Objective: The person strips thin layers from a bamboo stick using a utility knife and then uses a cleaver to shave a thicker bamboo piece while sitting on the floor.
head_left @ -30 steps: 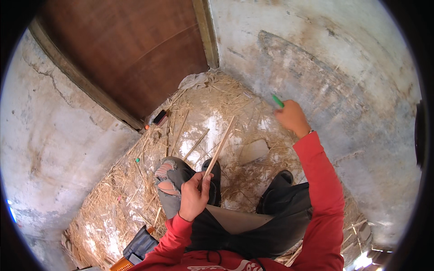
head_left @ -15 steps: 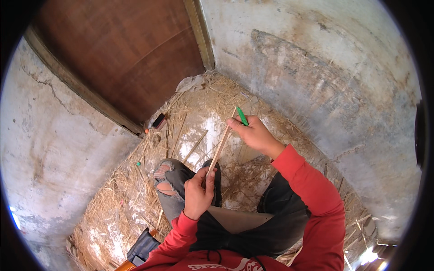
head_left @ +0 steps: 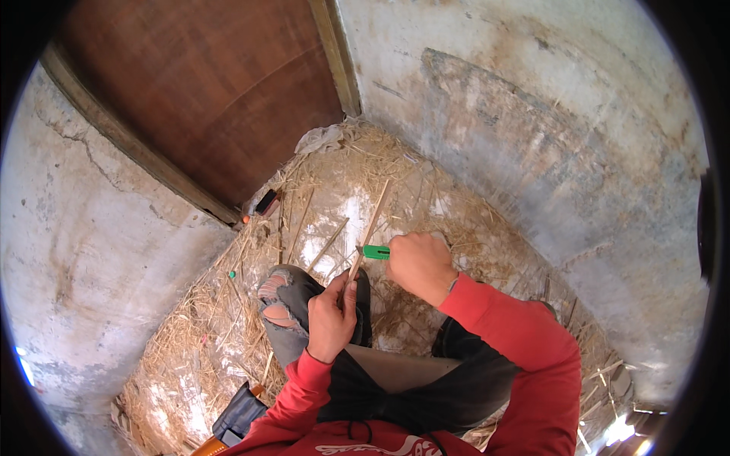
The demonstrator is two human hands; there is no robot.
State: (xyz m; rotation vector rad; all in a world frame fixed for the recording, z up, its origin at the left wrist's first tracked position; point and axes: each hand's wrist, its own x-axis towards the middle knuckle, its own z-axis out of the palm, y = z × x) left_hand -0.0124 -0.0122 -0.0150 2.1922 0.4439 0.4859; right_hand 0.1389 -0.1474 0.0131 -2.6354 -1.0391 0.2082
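Observation:
My left hand (head_left: 332, 319) pinches the lower end of a thin wooden strip (head_left: 374, 218), which slants up and away from me over the floor. In my right hand (head_left: 419, 264) is a green utility knife (head_left: 376, 251), gripped in a fist with its front end pointing left. The knife's tip meets the strip a little above my left fingers. How deep the blade sits in the wood is too small to tell.
Straw and wood shavings (head_left: 198, 334) litter the floor. A dark brush-like block (head_left: 266, 202) lies by the brown door (head_left: 205, 83). A black-and-orange tool (head_left: 242, 414) rests beside my left forearm. Stained walls (head_left: 525, 114) rise on both sides.
My right hand has let go of the strip's far end and come nearer. The green knife has turned from pointing away to pointing left, against the strip. My left hand has barely moved.

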